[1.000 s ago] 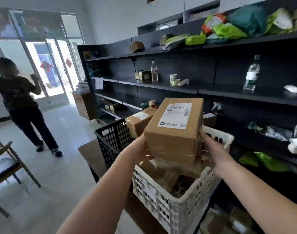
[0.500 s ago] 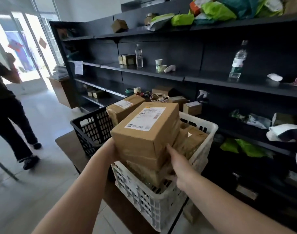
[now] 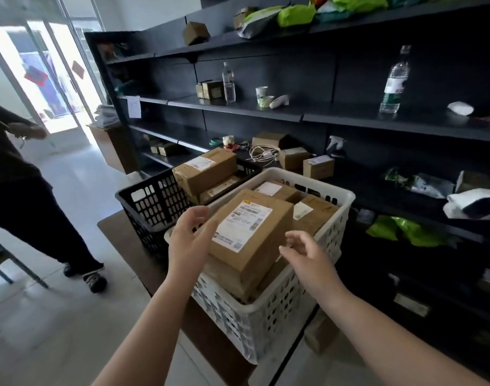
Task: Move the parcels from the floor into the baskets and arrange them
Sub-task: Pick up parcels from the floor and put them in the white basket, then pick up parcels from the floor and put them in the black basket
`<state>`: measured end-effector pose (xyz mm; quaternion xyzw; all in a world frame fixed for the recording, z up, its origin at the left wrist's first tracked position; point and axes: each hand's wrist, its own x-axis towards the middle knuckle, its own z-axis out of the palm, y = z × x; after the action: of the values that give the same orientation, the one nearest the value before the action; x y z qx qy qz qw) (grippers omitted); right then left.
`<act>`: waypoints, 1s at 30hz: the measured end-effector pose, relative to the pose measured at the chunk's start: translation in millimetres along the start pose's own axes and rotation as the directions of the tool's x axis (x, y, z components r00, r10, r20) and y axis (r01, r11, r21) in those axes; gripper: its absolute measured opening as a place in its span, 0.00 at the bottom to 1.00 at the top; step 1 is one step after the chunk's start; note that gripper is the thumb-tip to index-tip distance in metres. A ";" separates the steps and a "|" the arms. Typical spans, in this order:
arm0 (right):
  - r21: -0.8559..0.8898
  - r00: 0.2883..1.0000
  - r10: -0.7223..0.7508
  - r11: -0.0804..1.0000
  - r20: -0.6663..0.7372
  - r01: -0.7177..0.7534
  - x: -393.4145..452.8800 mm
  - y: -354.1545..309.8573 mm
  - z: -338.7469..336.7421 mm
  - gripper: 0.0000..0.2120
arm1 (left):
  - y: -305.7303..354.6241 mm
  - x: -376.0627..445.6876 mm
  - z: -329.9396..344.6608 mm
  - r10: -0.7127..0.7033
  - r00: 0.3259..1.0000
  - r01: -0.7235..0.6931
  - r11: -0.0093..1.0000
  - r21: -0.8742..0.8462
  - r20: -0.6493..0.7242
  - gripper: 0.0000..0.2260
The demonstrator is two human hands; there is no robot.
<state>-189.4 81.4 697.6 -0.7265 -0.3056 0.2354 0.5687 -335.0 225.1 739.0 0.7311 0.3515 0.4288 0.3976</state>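
The labelled parcel that both hands carried in the air a second ago, and were lowering half a second ago, now lies in the white basket, resting slightly tilted on top of the other boxes packed there, label up. The change is the release: the left hand has come off the parcel's left face and hovers just beside it, its grip spread, fingers loose and apart from the cardboard or at most brushing its edge. The right hand has likewise let go and hangs just to the right of the parcel's near corner, grip spread, fingers curled in open air and pinching nothing. Between the two grips the parcel sits unsupported, so the basket's load is carrying it. For the task this reads as one more parcel moved and placed; what remains, in my judgement, is arranging, since the parcel rides high above the basket rim and sits askew over the boxes beneath, and a nudge may be needed to settle it flat. Beyond the left grip, the black basket holds its own stack with a brown box on top, and both baskets stand on a brown table. Whether more parcels wait on the floor cannot be told, as the floor near the feet is mostly out of view.
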 end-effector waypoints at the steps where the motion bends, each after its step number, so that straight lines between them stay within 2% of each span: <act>1: -0.105 0.998 -0.064 0.993 -0.005 0.063 -2.9 3.2 -11.4 0.12 | 5.6 -12.7 10.9 0.122 0.992 -0.125 0.984 0.127 0.030 0.07; 3: -0.377 0.982 -0.187 0.908 0.029 0.183 -10.4 17.3 -43.3 0.15 | 13.9 -43.2 41.6 0.332 0.928 -0.371 0.864 0.339 0.170 0.12; 5: -0.600 0.964 -0.242 0.756 0.111 0.260 -17.1 39.5 -82.5 0.16 | 20.5 -76.2 77.8 0.428 0.838 -0.541 0.727 0.422 0.338 0.13; 7: -0.725 0.957 -0.220 0.626 0.189 0.287 -22.5 63.0 -123.7 0.15 | 16.9 -106.3 115.5 0.453 0.731 -0.671 0.611 0.420 0.509 0.13; 9: -0.805 0.954 -0.165 0.513 0.250 0.299 -25.2 86.6 -160.6 0.16 | 7.9 -129.8 153.6 0.402 0.669 -0.720 0.557 0.414 0.625 0.13; 11: -0.832 0.961 -0.108 0.482 0.253 0.274 -24.8 107.9 -192.0 0.17 | -1.5 -147.0 190.2 0.315 0.690 -0.676 0.600 0.427 0.652 0.15; 14: -0.822 0.971 -0.054 0.522 0.233 0.226 -19.5 142.3 -228.4 0.16 | -18.4 -163.4 241.8 0.209 0.739 -0.570 0.700 0.430 0.640 0.16; 20: -0.780 0.967 0.113 0.615 0.229 0.113 6.9 233.0 -268.3 0.16 | -76.1 -169.5 329.0 -0.006 0.791 -0.380 0.779 0.499 0.612 0.15; 23: -0.766 0.956 0.213 0.643 0.204 0.020 26.5 309.9 -269.7 0.16 | -139.6 -175.1 373.9 -0.122 0.820 -0.208 0.847 0.489 0.559 0.14; 27: -0.777 0.915 0.385 0.609 0.118 -0.156 53.9 427.6 -247.2 0.16 | -246.5 -191.1 440.1 -0.289 0.791 -0.104 0.805 0.585 0.540 0.14; 30: -0.754 0.889 0.435 0.630 0.145 -0.185 77.8 525.8 -223.2 0.16 | -334.1 -202.3 492.2 -0.353 0.788 -0.046 0.783 0.621 0.504 0.15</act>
<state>111.9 -103.0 242.0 -0.8851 -0.3277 0.3037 0.1303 -24.5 60.3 218.2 0.8818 0.3876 0.0060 0.2687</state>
